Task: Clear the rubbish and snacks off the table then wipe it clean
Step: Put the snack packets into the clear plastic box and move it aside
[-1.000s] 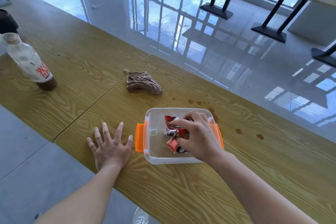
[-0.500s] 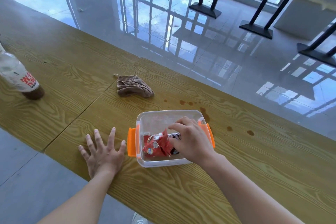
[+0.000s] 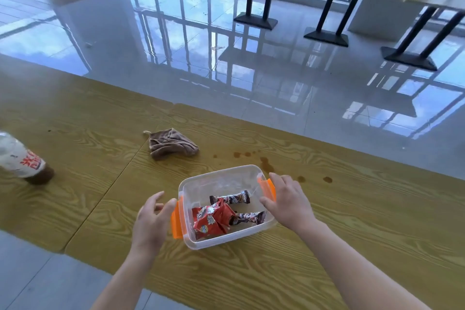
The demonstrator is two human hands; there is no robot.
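Clear tub (image 3: 221,178) with orange clips sits near the front edge of the desk (image 3: 352,221), dead centre of your view. Snack wrappers (image 3: 219,216) are all inside it now: red packets plus two dark bars

Change vs a second ago: your right hand (image 3: 286,202) has come out of the tub and now sits on the 3 o'clock clip, fingers curled over the rim. Your left hand (image 3: 153,219) has lifted off the desk, where it lay flat, and is closing on the 9 o'clock clip, fingers half spread, thumb touching or just short of it; can't tell which

My read: loading is done, you're set to lift the tub off with both hands. Neither hand is pinching anything yet

Still left on the desk:
- brown cloth (image 3: 171,143) at 11 o'clock from the tub, crumpled, well apart
- bottle (image 3: 22,161) far out at 9 o'clock, dark liquid at the bottom, partly cut off by the frame
- brown spill spots (image 3: 266,163) at 12 to 2 o'clock, just beyond the tub

Wipe not started; the spots need the cloth once the tub and bottle are gone
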